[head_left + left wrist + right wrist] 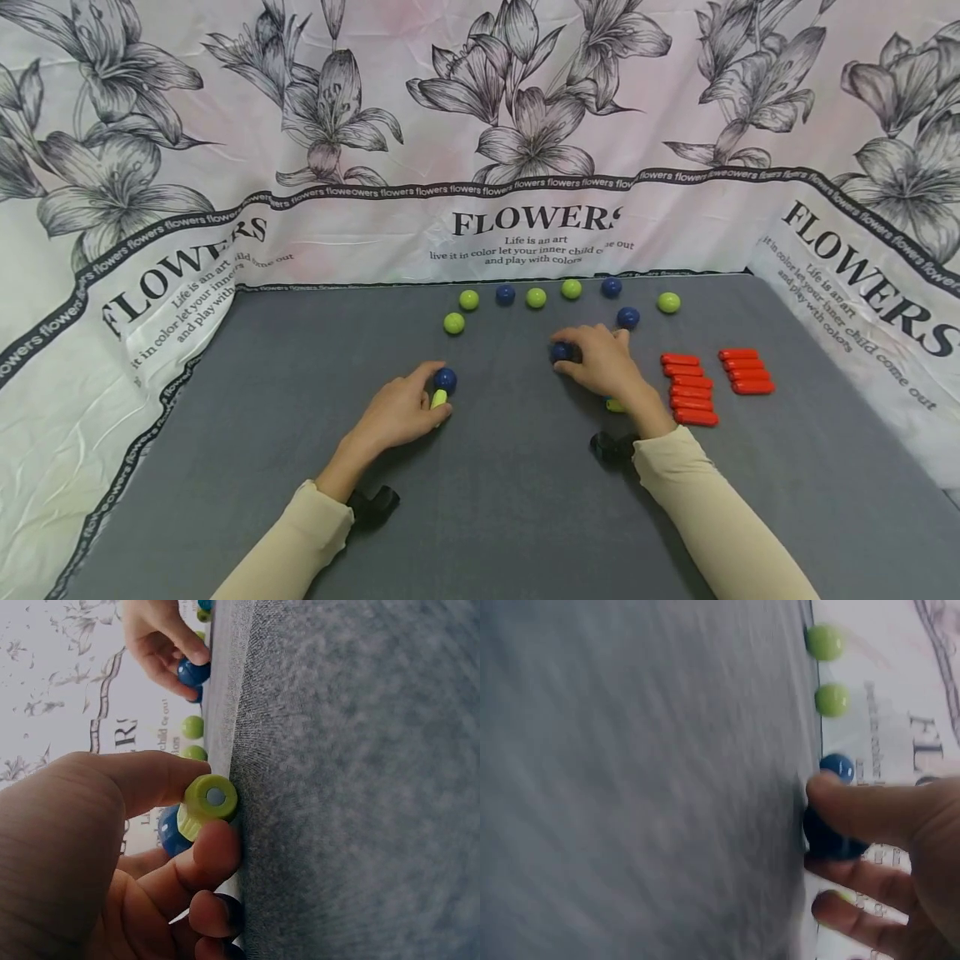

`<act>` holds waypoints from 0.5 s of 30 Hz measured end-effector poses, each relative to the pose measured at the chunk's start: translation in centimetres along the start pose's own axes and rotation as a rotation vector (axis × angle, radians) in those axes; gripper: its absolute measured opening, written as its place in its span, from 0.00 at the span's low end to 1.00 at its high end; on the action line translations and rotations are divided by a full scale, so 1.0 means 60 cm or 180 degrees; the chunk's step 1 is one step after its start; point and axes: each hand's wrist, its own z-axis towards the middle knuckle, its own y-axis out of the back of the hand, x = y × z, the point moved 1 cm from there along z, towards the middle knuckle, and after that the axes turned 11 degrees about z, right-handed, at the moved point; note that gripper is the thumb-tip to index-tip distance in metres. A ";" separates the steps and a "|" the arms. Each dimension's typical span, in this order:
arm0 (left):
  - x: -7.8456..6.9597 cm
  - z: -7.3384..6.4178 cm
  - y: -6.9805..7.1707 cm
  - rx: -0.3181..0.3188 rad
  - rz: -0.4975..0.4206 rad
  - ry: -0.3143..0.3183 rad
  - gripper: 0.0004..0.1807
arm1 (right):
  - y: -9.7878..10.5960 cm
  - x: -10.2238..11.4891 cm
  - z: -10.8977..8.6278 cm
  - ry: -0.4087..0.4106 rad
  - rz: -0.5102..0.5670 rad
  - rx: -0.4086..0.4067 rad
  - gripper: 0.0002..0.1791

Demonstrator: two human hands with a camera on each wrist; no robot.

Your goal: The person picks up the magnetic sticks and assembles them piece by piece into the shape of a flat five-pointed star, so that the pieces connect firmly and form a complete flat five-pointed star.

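My left hand (pixel 401 408) pinches a short yellow-green stick (pixel 438 399) between thumb and fingers. Its round end with a grey centre faces the left wrist view, low over the cloth. Just beyond the stick sits a dark blue ball (pixel 445 380), close to the fingertips and partly covered in the left wrist view. Further right, my right hand (pixel 600 360) grips another dark blue ball (pixel 560 352), thumb on one side and fingers on the other; the right wrist view shows this ball (pixel 831 838) at the cloth surface. A second yellow-green stick (pixel 615 406) lies partly hidden under the right forearm.
Green balls (pixel 536 298) and blue balls (pixel 611 287) form a loose arc along the back of the grey table (pixel 495 500). To the right lie two columns of red sticks (pixel 692 392). A flower-printed cloth (pixel 525 225) hangs behind.
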 end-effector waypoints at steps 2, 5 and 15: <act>-0.001 0.000 0.000 -0.0006 0.0006 0.0027 0.35 | -0.008 0.010 -0.006 0.0200 0.0121 0.0031 0.23; -0.001 0.001 0.000 -0.0031 -0.0036 0.0075 0.34 | -0.021 0.030 -0.018 0.0432 0.0363 0.0191 0.24; -0.002 0.004 -0.010 -0.0061 -0.0757 0.0100 0.35 | -0.081 0.097 -0.045 0.0692 0.1421 0.0724 0.24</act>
